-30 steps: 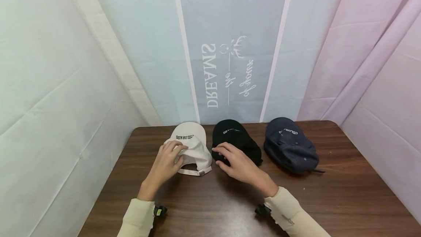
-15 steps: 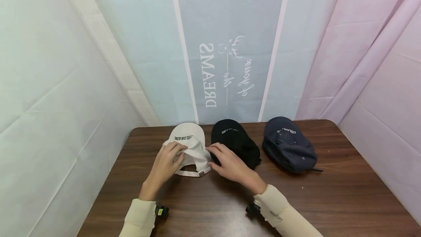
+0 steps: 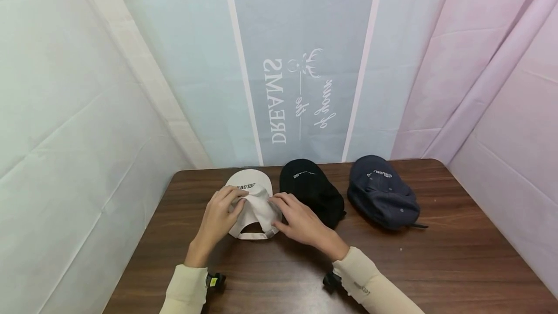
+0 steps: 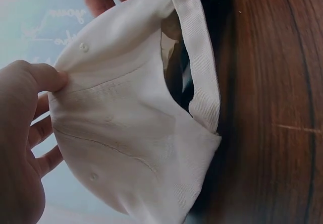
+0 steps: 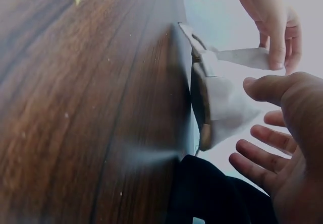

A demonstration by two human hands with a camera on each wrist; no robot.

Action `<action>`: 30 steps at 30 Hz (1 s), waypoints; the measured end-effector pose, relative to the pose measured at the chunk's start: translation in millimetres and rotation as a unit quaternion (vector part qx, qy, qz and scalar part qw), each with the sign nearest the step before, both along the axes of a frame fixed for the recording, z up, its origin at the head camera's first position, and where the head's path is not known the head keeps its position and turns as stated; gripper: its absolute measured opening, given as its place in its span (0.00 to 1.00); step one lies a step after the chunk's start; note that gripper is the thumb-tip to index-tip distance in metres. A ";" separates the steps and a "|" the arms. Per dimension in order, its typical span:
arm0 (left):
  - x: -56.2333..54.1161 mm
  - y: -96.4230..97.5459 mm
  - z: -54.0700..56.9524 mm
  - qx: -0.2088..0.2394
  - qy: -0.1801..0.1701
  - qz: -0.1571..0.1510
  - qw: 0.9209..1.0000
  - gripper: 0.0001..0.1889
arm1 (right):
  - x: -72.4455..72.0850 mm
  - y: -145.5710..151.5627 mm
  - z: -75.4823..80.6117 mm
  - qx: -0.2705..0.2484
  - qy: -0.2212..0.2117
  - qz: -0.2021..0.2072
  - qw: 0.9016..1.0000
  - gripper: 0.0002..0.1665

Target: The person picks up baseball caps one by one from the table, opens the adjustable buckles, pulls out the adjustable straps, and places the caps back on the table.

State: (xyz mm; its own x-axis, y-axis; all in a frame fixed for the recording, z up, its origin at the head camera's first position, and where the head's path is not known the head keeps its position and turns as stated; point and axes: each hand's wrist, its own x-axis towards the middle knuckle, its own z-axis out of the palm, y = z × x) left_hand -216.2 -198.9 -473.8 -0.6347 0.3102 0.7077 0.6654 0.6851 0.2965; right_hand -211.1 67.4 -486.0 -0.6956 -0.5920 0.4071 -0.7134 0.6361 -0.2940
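Note:
A white baseball cap [image 3: 257, 210] with dark COLORADO lettering lies at the left of the row, brim toward the backdrop. My left hand [image 3: 220, 212] pinches the top of its crown. In the left wrist view, the thumb presses the near side of the crown and the fingers [image 4: 44, 133] go behind it. On the cap's other side is my right hand [image 3: 301, 219], its fingers [image 5: 262, 156] spread and only loosely bent. Whether its fingertips touch the fabric I cannot tell. The cap's rear strap [image 4: 199, 57] and opening face me.
A black cap [image 3: 311, 188] lies just right of the white one, partly behind my right hand. Further right sits a navy cap [image 3: 383, 193]. The brown wooden table [image 3: 270, 275] ends at a hanging printed cloth [image 3: 305, 23] at the back.
My right hand has moved left from in front of the black cap to the white cap's side. The white cap has turned slightly and shifted toward me; the left hand still pinches it.

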 end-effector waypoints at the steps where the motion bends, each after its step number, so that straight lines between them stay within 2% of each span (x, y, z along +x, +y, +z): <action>1: 0.5 0.6 1.2 0.003 -0.002 -0.001 1.000 0.10 | 0.6 -0.4 0.0 -0.001 0.000 -0.001 1.000 0.36; 8: 3.7 5.1 11.5 0.021 -0.004 -0.010 1.000 0.09 | 4.0 -3.2 1.8 -0.014 -0.001 -0.012 1.000 0.34; 12: 4.9 6.6 16.3 0.029 0.010 -0.014 0.999 0.10 | 5.6 -3.1 3.7 -0.030 -0.008 -0.014 0.999 0.33; 17: 4.9 7.3 19.7 0.047 0.026 -0.012 0.998 0.12 | 9.2 -0.6 8.4 -0.057 -0.016 -0.006 0.998 0.32; 23: 4.7 8.9 23.0 0.062 0.026 -0.013 0.998 0.12 | 12.4 4.2 11.8 -0.088 -0.020 0.007 0.996 0.29; 26: 4.9 9.0 25.7 0.073 0.024 -0.013 0.997 0.11 | 13.1 7.5 13.8 -0.095 -0.028 0.019 0.995 0.33; 30: 4.6 8.5 30.1 0.089 0.025 -0.010 0.996 0.10 | 12.5 12.6 16.3 -0.087 -0.020 0.051 0.995 0.44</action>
State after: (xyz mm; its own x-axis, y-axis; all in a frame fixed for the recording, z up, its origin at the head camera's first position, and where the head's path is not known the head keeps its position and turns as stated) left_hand -211.6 -190.3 -443.6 -0.5927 0.1895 0.7828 0.6956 0.6104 0.3789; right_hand -198.6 80.1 -469.7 -0.6535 -0.5832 0.4826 -0.7569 0.4980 -0.4232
